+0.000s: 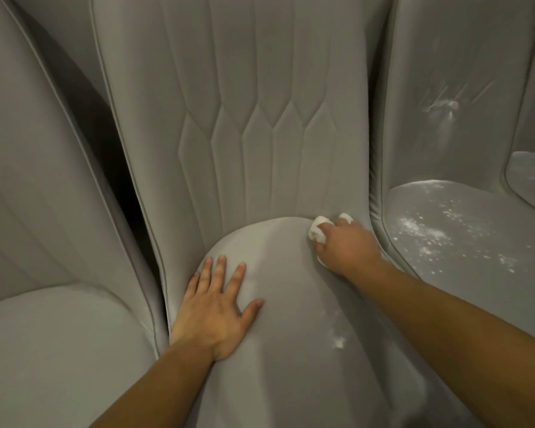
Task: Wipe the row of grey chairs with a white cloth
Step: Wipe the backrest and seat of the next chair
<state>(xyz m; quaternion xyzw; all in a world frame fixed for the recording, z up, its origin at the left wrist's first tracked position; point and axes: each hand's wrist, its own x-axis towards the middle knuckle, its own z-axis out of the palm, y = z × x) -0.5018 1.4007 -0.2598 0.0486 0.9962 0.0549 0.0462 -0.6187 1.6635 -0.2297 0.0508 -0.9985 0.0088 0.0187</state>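
Note:
A grey upholstered chair point(260, 134) with a quilted backrest fills the middle of the head view. My right hand point(346, 245) grips a bunched white cloth point(317, 230) at the back right of its seat, where the cushion meets the backrest. My left hand point(217, 307) lies flat on the left side of the seat cushion with fingers spread. A small patch of white powder point(338, 340) sits on the seat's right side, nearer to me than the cloth.
A second grey chair point(464, 230) to the right has white powder scattered over its seat and a smear on its backrest. A third grey chair point(44, 335) stands on the left, with a dark gap point(118, 168) between it and the middle one.

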